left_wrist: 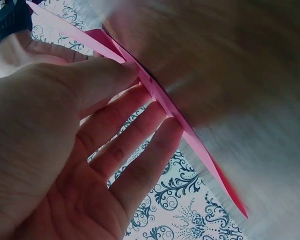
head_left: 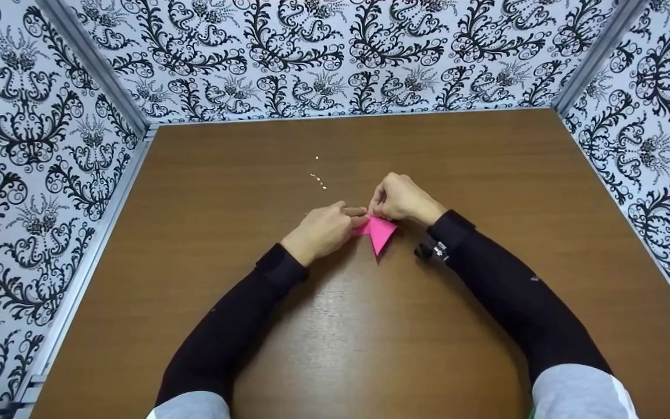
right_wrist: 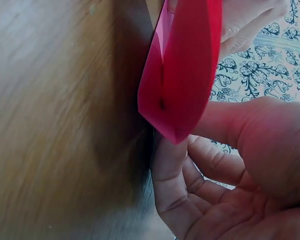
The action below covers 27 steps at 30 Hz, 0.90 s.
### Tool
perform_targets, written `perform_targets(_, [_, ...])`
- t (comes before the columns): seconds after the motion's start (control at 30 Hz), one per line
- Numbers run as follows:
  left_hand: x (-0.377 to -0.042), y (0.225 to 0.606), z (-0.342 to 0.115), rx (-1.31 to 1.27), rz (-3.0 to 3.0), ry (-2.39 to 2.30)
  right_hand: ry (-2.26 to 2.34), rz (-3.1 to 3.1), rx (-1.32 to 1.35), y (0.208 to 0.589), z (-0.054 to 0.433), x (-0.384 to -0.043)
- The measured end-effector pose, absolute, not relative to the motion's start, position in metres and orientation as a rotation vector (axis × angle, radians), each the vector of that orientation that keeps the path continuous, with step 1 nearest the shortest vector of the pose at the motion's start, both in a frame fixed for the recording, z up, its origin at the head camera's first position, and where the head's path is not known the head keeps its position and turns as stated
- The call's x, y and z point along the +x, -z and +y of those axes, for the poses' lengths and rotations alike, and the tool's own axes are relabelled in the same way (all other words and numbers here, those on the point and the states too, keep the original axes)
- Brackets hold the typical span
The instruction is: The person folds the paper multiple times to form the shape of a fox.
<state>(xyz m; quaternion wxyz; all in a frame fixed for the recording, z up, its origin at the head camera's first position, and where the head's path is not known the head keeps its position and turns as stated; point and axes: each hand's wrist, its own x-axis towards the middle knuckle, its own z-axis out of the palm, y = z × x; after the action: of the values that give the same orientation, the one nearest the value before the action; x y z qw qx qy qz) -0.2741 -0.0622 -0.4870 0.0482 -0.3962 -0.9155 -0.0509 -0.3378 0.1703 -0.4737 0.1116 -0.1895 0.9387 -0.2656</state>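
Note:
A folded piece of bright pink paper point(head_left: 381, 234) is held between both hands just over the brown table, one pointed flap toward the person. The left hand point(head_left: 326, 230) pinches its left part; in the left wrist view the thumb lies on one side of the pink paper point(left_wrist: 202, 147) and the fingertips touch it from the other. At the paper's far edge is the right hand point(head_left: 402, 198), fingers bent. From the right wrist, the pink paper point(right_wrist: 190, 65) shows an open fold, and the thumb and index finger pinch near its corner.
Several small white specks point(head_left: 319, 179) lie on the wooden table point(head_left: 224, 174) beyond the hands. Walls with a black-and-white scroll pattern point(head_left: 323, 58) stand at the back and both sides. A small dark camera point(head_left: 424, 251) sits under the right wrist.

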Motion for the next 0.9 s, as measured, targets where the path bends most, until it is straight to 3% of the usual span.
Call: perform_targets(0.9, [-0.273,0.481,-0.058,-1.187,-2.887,0.182,0.668,2.83,-0.621,0.467,0.195,-0.312])
